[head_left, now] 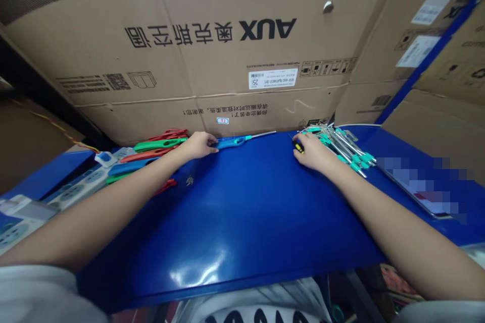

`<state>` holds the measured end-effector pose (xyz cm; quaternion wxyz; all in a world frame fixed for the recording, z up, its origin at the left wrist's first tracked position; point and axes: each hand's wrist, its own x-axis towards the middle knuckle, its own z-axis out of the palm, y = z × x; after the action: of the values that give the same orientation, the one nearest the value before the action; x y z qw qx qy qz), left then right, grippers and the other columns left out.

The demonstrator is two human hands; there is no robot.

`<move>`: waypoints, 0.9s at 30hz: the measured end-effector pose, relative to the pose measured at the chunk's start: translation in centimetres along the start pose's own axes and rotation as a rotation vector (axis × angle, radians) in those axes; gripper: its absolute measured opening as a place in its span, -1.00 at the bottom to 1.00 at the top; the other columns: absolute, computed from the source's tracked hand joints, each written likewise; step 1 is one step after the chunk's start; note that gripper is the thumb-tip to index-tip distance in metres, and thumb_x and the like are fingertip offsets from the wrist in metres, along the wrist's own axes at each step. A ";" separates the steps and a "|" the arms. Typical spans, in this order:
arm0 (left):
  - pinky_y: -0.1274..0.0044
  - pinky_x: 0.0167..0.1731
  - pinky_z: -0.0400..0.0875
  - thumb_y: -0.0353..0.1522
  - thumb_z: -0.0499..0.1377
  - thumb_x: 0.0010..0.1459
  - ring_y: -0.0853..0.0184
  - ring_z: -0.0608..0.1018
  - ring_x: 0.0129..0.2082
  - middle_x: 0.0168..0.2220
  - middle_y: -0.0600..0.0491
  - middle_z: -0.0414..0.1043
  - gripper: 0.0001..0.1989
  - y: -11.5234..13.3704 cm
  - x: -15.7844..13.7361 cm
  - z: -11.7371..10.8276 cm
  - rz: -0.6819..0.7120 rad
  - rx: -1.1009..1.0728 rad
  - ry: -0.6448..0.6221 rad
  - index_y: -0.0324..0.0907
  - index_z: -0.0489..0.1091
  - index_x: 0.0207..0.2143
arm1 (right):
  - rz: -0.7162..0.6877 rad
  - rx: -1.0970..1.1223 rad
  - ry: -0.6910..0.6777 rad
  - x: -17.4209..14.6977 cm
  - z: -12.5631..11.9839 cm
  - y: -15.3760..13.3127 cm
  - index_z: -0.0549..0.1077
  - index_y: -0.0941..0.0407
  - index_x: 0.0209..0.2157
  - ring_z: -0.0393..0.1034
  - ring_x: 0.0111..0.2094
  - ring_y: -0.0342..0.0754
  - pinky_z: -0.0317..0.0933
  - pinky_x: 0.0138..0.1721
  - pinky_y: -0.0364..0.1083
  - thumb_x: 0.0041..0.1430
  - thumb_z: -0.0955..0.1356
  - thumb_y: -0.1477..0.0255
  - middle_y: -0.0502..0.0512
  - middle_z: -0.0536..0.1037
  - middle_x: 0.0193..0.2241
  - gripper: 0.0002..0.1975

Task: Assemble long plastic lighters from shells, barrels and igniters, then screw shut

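My left hand pinches the rear end of a blue long-nosed lighter. The lighter lies along the table, its metal tube pointing right. In my right hand is a small black and yellow screwdriver, its thin shaft angled up and left. Close beside that hand sits a pile of metal lighter tubes with teal ends. Red, green and blue lighter handles are heaped left of my left hand, partly hidden by the forearm. A few tiny metal pieces, perhaps screws, rest on the table below it.
A blue table runs up to a tall cardboard sheet at the back. White power strips with plugs stand along the left side. On the right lies a flat device, partly blurred out.
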<state>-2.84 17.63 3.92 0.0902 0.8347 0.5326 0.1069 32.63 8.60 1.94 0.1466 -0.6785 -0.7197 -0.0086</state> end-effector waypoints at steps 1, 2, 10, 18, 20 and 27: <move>0.39 -0.10 0.47 -0.36 0.36 0.01 0.11 0.63 -0.15 -0.22 -0.04 0.65 -0.73 0.0 0.3 0.2 -0.004 -0.002 0.012 -0.15 0.61 -0.18 | 0.012 -0.008 -0.032 -0.2 0.3 -0.1 0.40 0.27 0.13 0.40 0.05 0.16 0.22 0.10 -0.01 0.23 0.30 0.48 0.41 0.45 0.04 -0.57; 0.38 -0.08 0.47 -0.38 0.36 0.01 0.10 0.63 -0.14 -0.22 -0.04 0.65 -0.73 0.0 0.5 0.4 -0.007 -0.004 0.023 -0.15 0.61 -0.18 | 0.025 -0.016 -0.059 -0.3 0.6 -0.2 0.38 0.26 0.16 0.41 0.03 0.16 0.23 0.07 0.00 0.24 0.29 0.47 0.42 0.42 0.06 -0.55; 0.31 -0.03 0.50 -0.28 0.28 0.25 0.18 0.58 -0.08 -0.05 -0.07 0.54 -0.73 0.1 1.7 0.9 0.006 0.019 0.030 -0.22 0.49 -0.04 | 0.097 -0.071 -0.138 -0.8 0.6 -0.9 0.26 0.18 0.26 0.50 -0.13 0.18 0.31 -0.13 0.03 0.33 0.19 0.40 0.43 0.34 0.12 -0.50; 0.39 0.00 0.42 -0.32 0.32 0.14 0.14 0.57 -0.06 -0.08 -0.11 0.56 -0.72 0.9 -0.1 0.2 0.046 0.072 0.161 -0.24 0.54 -0.10 | 0.057 -0.179 -0.018 -1.4 1.1 -1.7 0.30 0.24 0.22 0.45 -0.07 0.26 0.30 -0.25 0.04 0.37 0.17 0.31 0.46 0.35 0.08 -0.52; 0.35 0.05 0.38 -0.25 0.27 0.18 0.09 0.53 0.01 -0.04 -0.11 0.53 -0.69 0.7 -1.3 -1.0 0.061 0.098 0.188 -0.21 0.53 -0.06 | 0.032 -0.215 0.035 -1.5 1.3 -2.0 0.34 0.27 0.18 0.35 0.05 0.30 0.29 -0.19 0.04 0.38 0.16 0.35 0.46 0.35 0.08 -0.55; 0.39 -0.04 0.42 -0.06 0.30 -0.02 0.14 0.56 -0.13 -0.19 0.00 0.55 -0.64 -4.7 -4.3 -7.8 -0.006 0.116 0.058 -0.13 0.54 -0.31 | 0.032 -0.290 0.075 -1.3 1.8 -2.1 0.43 0.27 0.06 0.36 -0.05 0.21 0.24 -0.25 -0.01 0.34 0.19 0.48 0.44 0.39 0.00 -0.65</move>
<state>-10.82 15.99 9.78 0.0266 0.8335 0.5429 0.0995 30.28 7.57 0.36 0.0741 -0.7032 -0.6940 -0.1354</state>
